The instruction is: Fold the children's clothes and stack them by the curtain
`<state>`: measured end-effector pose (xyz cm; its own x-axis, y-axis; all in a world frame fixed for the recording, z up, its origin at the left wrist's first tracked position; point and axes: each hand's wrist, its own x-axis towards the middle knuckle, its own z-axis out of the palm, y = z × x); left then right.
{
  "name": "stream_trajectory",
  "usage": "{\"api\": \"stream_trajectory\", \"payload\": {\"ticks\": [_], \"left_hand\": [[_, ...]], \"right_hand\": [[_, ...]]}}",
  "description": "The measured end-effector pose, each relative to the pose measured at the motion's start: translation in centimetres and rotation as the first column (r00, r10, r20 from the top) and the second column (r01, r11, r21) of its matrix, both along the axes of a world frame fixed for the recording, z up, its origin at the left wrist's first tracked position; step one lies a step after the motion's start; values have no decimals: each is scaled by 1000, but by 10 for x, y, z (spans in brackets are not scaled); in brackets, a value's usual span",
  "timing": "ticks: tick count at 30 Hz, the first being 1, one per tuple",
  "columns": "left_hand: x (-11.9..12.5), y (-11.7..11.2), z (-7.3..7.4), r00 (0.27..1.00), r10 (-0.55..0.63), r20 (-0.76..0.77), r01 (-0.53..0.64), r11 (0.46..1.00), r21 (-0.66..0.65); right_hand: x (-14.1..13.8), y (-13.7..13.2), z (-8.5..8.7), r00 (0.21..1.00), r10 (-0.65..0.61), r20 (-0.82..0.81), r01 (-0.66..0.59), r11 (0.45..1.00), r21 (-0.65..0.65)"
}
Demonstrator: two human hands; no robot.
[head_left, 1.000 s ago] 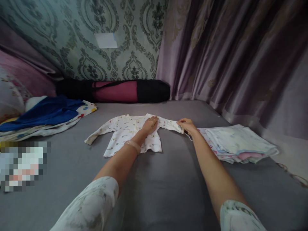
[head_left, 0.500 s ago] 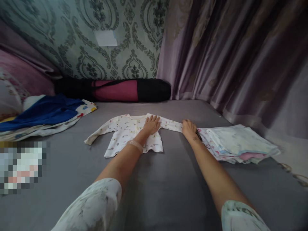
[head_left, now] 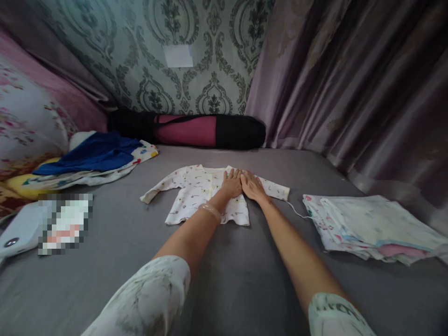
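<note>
A small white printed baby shirt [head_left: 196, 191] lies spread flat on the grey bed sheet [head_left: 245, 261], both sleeves stretched out. My left hand [head_left: 231, 183] rests flat on the shirt's right chest, fingers extended. Right beside it, touching, my right hand [head_left: 252, 185] lies flat where the right sleeve joins the body, fingers stretched out. Neither hand holds anything. A thin white cord [head_left: 297, 212] trails from the right sleeve's end.
A stack of folded pale clothes [head_left: 371, 224] lies at the right. At the left are a blue garment [head_left: 91, 151] on a printed cloth, a floral pillow [head_left: 28, 130] and a white device [head_left: 17, 231]. A black and pink rolled bag [head_left: 196, 130] lies against the wall. Purple curtains [head_left: 350, 84] hang at the right.
My right hand let go of the right sleeve's end and slid left to lie flat beside my left hand. The view has shifted to the left.
</note>
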<state>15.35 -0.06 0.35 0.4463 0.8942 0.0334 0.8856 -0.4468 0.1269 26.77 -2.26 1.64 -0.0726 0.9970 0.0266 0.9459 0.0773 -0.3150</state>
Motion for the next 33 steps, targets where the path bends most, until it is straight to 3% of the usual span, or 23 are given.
{"api": "stream_trajectory", "payload": {"ticks": [4,11,15,20,24,28,31,33], "left_hand": [[2,1,-3,994,99,43,-99,995,0],[2,-1,-4,996,82,38,-83,996,40],[-1,3,2,996,60,72,-57,998,-39],[-15,-1,22,987,42,155,-22,992,-128],[-31,-45,43,964,-92,248,94,996,5],[-38,-113,58,932,-327,154,324,945,44],[-35,-151,58,921,-387,49,384,921,65],[-32,-164,54,926,-377,10,375,924,74]], "right_hand": [[28,-9,-5,989,-35,142,37,999,-12],[78,-27,-10,948,-118,294,121,993,9],[85,-34,-10,930,-192,313,183,981,59],[83,-36,-3,943,-199,269,191,980,53],[68,-39,8,977,-108,186,69,976,207],[42,-41,17,985,106,133,-135,964,230],[27,-41,18,972,188,140,-216,951,221],[22,-41,16,965,208,159,-241,944,227]]}}
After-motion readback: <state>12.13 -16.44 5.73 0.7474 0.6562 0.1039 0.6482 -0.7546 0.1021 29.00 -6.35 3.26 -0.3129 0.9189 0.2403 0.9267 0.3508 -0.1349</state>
